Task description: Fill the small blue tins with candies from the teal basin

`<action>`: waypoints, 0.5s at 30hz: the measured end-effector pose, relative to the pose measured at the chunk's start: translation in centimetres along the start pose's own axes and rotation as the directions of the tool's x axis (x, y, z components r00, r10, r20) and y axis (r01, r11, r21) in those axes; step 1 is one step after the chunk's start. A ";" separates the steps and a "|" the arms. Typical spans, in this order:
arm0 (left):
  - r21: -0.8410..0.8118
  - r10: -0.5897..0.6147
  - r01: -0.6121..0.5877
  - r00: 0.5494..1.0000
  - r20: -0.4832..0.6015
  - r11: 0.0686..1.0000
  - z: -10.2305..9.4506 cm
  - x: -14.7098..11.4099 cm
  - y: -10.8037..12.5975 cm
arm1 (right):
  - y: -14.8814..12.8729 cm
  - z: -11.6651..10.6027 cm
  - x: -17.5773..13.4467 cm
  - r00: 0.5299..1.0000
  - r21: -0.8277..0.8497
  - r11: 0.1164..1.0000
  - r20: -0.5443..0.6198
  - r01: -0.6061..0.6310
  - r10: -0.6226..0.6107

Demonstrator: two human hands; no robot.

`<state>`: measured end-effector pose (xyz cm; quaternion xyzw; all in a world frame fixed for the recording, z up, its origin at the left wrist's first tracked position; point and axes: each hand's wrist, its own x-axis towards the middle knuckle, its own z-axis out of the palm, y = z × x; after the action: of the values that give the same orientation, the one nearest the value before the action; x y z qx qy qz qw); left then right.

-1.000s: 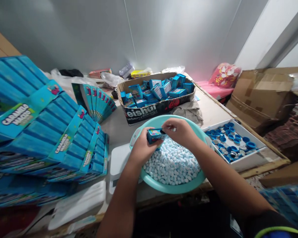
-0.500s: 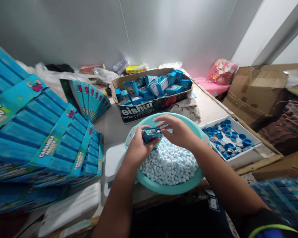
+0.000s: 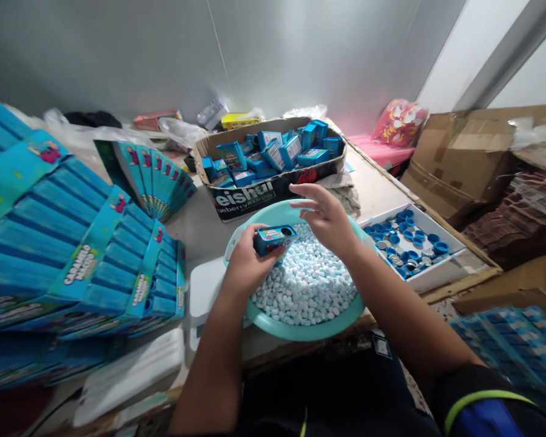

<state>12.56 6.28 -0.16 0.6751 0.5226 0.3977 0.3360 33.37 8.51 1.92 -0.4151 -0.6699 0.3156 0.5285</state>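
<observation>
The left hand [image 3: 246, 261] grips a small blue box [image 3: 268, 235] above the pellets, its top turned up and a dark round opening [image 3: 286, 232] showing at one end. The right hand [image 3: 325, 220] is open and apart from it, fingers spread, nothing visible in them. The box has no cap over that opening; how full it is cannot be told. Below, plenty of white and pale blue pellets [image 3: 304, 291] remain in the turquoise basin [image 3: 295, 333]. Beside it, a white tray [image 3: 439, 268] has many loose blue caps [image 3: 440, 247], seemingly unused. Behind stands a carton [image 3: 243, 199] of similar boxes [image 3: 275, 155], whether filled or not being unclear. A crumpled cloth [image 3: 343, 193] lies between carton and tray on the worktop [image 3: 380, 193]; stacked display packs [image 3: 88, 237] crowd the left side, while nothing blocks the space between the hands
</observation>
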 end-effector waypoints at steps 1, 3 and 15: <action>-0.027 0.006 -0.007 0.999 -0.031 1.000 0.0 0.0 0.0 | 0.3 -0.3 0.2 0.999 -0.072 0.996 -0.007 -0.043 0.043; -0.119 0.017 -0.029 0.995 -0.098 0.992 0.2 0.0 -0.1 | 0.7 -0.7 0.3 0.974 -0.332 0.930 0.101 -0.158 0.202; -0.256 0.032 -0.086 0.978 -0.205 0.963 1.8 -0.1 -0.6 | -0.8 1.9 -3.1 0.547 -0.777 0.575 0.608 0.258 0.576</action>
<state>13.84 6.24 -1.51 0.5967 0.4755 0.5390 0.3569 31.62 5.45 0.81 -0.4751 -0.8500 0.1864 -0.1308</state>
